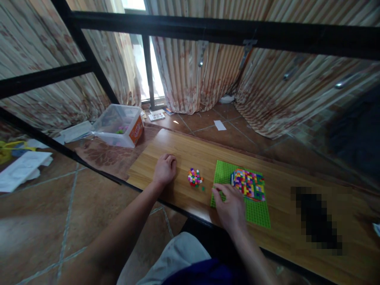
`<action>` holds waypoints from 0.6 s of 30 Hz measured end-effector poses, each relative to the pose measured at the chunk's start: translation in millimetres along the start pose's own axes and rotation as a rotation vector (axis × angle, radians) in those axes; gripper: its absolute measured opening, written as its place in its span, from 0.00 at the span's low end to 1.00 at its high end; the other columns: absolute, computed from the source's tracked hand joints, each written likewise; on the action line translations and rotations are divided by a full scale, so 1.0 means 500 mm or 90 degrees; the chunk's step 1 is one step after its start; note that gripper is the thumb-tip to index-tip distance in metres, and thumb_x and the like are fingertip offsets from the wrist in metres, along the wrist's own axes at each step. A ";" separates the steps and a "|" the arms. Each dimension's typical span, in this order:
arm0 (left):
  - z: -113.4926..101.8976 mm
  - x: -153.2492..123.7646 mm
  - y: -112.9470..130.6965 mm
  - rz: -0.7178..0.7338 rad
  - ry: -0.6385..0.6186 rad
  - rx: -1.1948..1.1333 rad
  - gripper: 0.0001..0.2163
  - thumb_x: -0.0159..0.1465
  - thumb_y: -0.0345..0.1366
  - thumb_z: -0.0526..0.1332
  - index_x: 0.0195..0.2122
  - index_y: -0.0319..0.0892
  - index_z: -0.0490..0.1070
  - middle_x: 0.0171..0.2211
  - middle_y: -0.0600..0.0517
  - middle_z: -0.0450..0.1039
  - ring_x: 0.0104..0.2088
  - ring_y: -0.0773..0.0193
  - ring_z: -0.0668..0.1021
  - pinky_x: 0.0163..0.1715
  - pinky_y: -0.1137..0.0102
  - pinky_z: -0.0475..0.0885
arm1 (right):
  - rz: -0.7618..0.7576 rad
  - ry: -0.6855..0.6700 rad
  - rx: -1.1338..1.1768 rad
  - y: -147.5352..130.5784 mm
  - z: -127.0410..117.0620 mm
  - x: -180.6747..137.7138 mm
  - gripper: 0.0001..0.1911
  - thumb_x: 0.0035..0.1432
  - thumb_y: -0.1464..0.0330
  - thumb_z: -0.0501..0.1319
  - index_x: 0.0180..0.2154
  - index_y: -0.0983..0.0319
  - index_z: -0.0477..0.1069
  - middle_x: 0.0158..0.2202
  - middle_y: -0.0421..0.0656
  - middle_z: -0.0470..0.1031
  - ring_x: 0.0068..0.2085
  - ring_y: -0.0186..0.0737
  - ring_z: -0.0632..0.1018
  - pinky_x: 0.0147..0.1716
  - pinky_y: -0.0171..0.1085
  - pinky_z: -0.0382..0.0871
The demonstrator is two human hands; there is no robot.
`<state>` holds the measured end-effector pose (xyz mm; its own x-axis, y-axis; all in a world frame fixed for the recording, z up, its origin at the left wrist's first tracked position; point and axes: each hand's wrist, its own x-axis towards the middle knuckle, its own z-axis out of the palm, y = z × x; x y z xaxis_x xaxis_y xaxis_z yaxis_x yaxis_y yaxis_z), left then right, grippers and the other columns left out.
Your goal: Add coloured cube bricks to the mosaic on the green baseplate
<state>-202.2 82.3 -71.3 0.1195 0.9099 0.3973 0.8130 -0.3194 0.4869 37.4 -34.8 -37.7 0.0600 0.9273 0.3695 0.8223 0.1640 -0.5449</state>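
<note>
My left hand (165, 169) rests on the wooden table with its fingers curled in, and nothing shows in them. Right of it lies a small heap of loose toy bricks (194, 178) in mixed colours, with one green brick (203, 189) apart at its edge. Over the near left part of a green baseplate (257, 215) is my right hand (230, 204), thumb and forefinger brought close together. Whatever may be between those fingertips is too small to make out. A block of many-coloured bricks (249, 184) stands on the baseplate, just beyond my right hand.
The long wooden table (184, 146) runs across in front of me. A dark blurred-out object (319, 219) lies at its right. On the floor beyond stands a clear plastic bin (114, 126). A black metal frame (190, 23) crosses the view before striped curtains (184, 75).
</note>
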 end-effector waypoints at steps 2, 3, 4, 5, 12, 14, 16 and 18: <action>0.000 0.000 0.000 0.003 -0.001 0.002 0.08 0.64 0.32 0.53 0.36 0.42 0.73 0.39 0.45 0.73 0.43 0.56 0.74 0.48 0.60 0.70 | -0.006 -0.029 -0.030 -0.015 0.032 -0.005 0.14 0.63 0.60 0.54 0.38 0.58 0.76 0.35 0.44 0.77 0.40 0.44 0.73 0.42 0.42 0.61; 0.000 0.000 0.000 0.005 -0.001 0.003 0.08 0.64 0.32 0.53 0.36 0.42 0.73 0.39 0.45 0.73 0.42 0.56 0.74 0.48 0.60 0.70 | -0.009 -0.038 -0.049 -0.020 0.044 -0.006 0.13 0.63 0.61 0.55 0.38 0.58 0.76 0.35 0.44 0.77 0.39 0.44 0.73 0.42 0.42 0.60; 0.000 0.000 -0.001 0.007 -0.002 0.001 0.08 0.64 0.32 0.53 0.36 0.41 0.73 0.39 0.45 0.73 0.42 0.56 0.74 0.47 0.60 0.71 | -0.013 -0.045 -0.069 -0.023 0.055 -0.006 0.12 0.62 0.61 0.55 0.38 0.58 0.75 0.34 0.44 0.77 0.39 0.44 0.72 0.41 0.42 0.59; 0.000 -0.001 -0.001 0.008 -0.002 0.000 0.08 0.64 0.32 0.53 0.36 0.41 0.73 0.39 0.45 0.73 0.42 0.56 0.74 0.47 0.60 0.71 | -0.018 -0.051 -0.089 -0.025 0.064 -0.005 0.12 0.62 0.61 0.56 0.38 0.58 0.75 0.34 0.43 0.77 0.39 0.44 0.71 0.40 0.42 0.58; 0.000 0.000 -0.003 0.006 0.000 -0.011 0.09 0.64 0.32 0.53 0.36 0.42 0.73 0.39 0.45 0.73 0.42 0.57 0.75 0.47 0.60 0.71 | -0.036 -0.058 -0.120 -0.024 0.081 0.001 0.10 0.62 0.67 0.55 0.34 0.57 0.74 0.32 0.43 0.75 0.37 0.43 0.69 0.38 0.42 0.55; 0.001 0.001 -0.004 0.007 0.002 -0.014 0.08 0.64 0.32 0.53 0.35 0.42 0.73 0.39 0.45 0.74 0.42 0.57 0.75 0.47 0.60 0.71 | -0.034 -0.059 -0.092 -0.024 0.074 -0.001 0.11 0.63 0.67 0.54 0.33 0.58 0.74 0.32 0.43 0.75 0.36 0.43 0.69 0.38 0.41 0.57; 0.002 0.001 -0.005 0.007 0.004 -0.014 0.08 0.64 0.33 0.54 0.35 0.42 0.73 0.39 0.46 0.74 0.42 0.57 0.75 0.47 0.61 0.71 | -0.026 -0.052 -0.040 -0.023 0.060 -0.005 0.12 0.64 0.67 0.53 0.33 0.58 0.74 0.33 0.43 0.76 0.37 0.42 0.71 0.39 0.41 0.60; 0.002 0.002 -0.007 0.006 0.007 -0.010 0.08 0.63 0.33 0.54 0.35 0.42 0.73 0.39 0.46 0.74 0.42 0.56 0.75 0.47 0.61 0.71 | -0.010 -0.037 0.012 -0.021 0.037 -0.010 0.12 0.64 0.66 0.53 0.34 0.58 0.75 0.34 0.43 0.77 0.38 0.42 0.72 0.40 0.40 0.63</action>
<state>-204.3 84.5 -73.7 0.1198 0.9039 0.4106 0.8025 -0.3317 0.4960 18.0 -35.0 -47.8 0.0137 0.9426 0.3337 0.8119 0.1843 -0.5540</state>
